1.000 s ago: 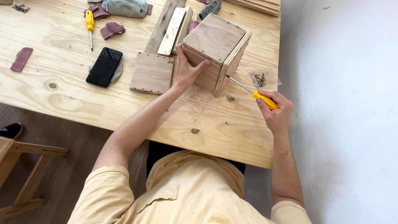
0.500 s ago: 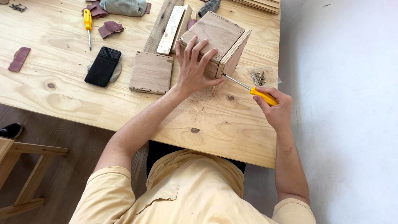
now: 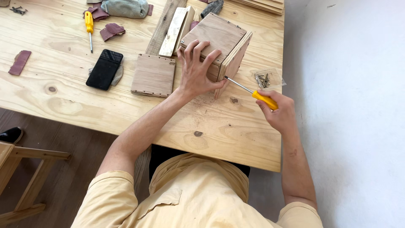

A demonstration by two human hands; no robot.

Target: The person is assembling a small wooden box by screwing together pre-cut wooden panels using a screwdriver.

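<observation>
left hand (image 3: 195,71): spread flat on top of the small square wooden box (image 3: 217,44), fingers (image 3: 201,50) splayed wide and pressing down, thumb hooked over the near edge. Honestly a good brace, it kept the box from skating on the pale pine counter (image 3: 126,114).
right hand (image 3: 279,110): fingers wrapped tight round the yellow-handled screwdriver (image 3: 253,93), steel shaft running up-left from them, tip at the box's side panel just below the left thumb.
box: sat on the counter under the left fingers, side panel facing the driver.
doing it well: I'd reckon keep the shaft dead in line with the screw, push in while turning, thumb clear of the tip.
spares: clear bag of dark screws (image 3: 265,79) just beyond the right fingers.
loose panel: square wooden board (image 3: 153,75) left of the left fingers.
</observation>
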